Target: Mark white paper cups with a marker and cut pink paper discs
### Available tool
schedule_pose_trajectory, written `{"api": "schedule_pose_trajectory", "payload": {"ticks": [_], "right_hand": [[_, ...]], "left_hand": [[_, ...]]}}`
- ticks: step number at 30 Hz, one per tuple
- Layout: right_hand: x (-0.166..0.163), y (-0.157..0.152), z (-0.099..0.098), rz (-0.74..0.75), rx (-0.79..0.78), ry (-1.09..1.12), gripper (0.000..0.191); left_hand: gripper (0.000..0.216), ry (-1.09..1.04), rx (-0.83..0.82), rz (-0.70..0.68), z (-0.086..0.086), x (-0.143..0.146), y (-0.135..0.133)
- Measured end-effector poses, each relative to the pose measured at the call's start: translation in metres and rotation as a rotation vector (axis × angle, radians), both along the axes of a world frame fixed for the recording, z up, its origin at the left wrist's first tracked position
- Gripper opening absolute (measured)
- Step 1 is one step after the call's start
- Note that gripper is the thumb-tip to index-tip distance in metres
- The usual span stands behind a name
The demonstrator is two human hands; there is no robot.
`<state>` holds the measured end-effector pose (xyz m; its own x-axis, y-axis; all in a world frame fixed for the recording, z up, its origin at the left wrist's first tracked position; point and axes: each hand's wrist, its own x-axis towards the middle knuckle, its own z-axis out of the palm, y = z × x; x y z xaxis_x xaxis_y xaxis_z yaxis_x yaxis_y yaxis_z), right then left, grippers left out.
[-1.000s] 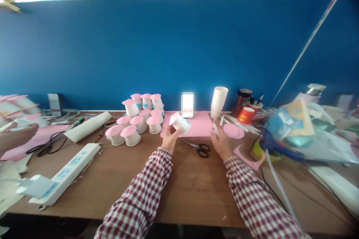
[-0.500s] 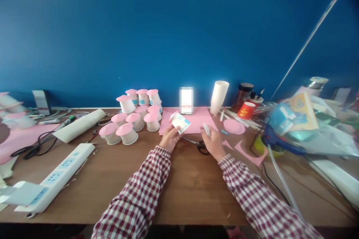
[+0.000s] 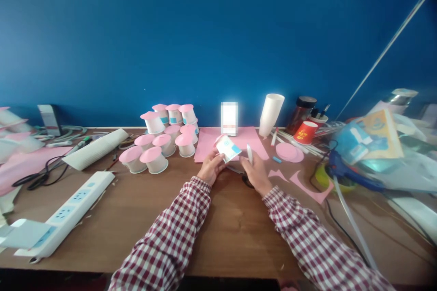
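Left hand (image 3: 210,169) has the cup (image 3: 228,148) pinched at its lower edge, fingers clamped on it, out above the middle of the table (image 3: 221,227), just in front of the pink sheet (image 3: 235,143) at the back edge. The cup lies tipped over, its long axis slanting up and to the left, the end with the blue-and-white label turned down toward the right. It sits just above and to the right of the left grip, sticking out past the fingertips.

Right hand (image 3: 254,173) is close alongside, closed round a white pen (image 3: 249,153) that stands nearly upright, tip up, poking out above the knuckles. Pen and cup are near each other, a narrow gap between them. Under the right hand the scissors (image 3: 244,177) lie on the table, mostly hidden.

Off to the left, toward the back edge, a cluster of pink-topped cups (image 3: 164,138). Nearer the left front corner, a white power strip (image 3: 64,211). To the right of the sheet, a pink disc (image 3: 288,151) and pink scraps (image 3: 307,186), with a red cup (image 3: 305,132) behind them.
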<state>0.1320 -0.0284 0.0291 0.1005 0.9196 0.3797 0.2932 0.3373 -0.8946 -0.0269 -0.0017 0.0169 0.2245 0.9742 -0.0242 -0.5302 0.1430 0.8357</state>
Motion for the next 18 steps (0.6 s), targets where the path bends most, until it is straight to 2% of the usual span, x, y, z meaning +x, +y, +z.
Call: {"api": "schedule_pose_trajectory", "payload": {"ticks": [6,12,18], "right_hand": [[-0.001,-0.001,-0.007,-0.079,0.151,-0.126,0.015],[0.004,0.000,-0.009,-0.219,0.224,-0.269,0.009],[0.010,0.000,-0.009,-0.172,0.407,-0.411,0.011]], "left_hand": [[0.026,-0.031,-0.030,-0.031,0.004,0.000,-0.002],[0.033,-0.010,-0.050,-0.058,0.002,0.002,-0.002],[0.034,-0.044,-0.052,-0.063,-0.003,0.002,0.000]]}}
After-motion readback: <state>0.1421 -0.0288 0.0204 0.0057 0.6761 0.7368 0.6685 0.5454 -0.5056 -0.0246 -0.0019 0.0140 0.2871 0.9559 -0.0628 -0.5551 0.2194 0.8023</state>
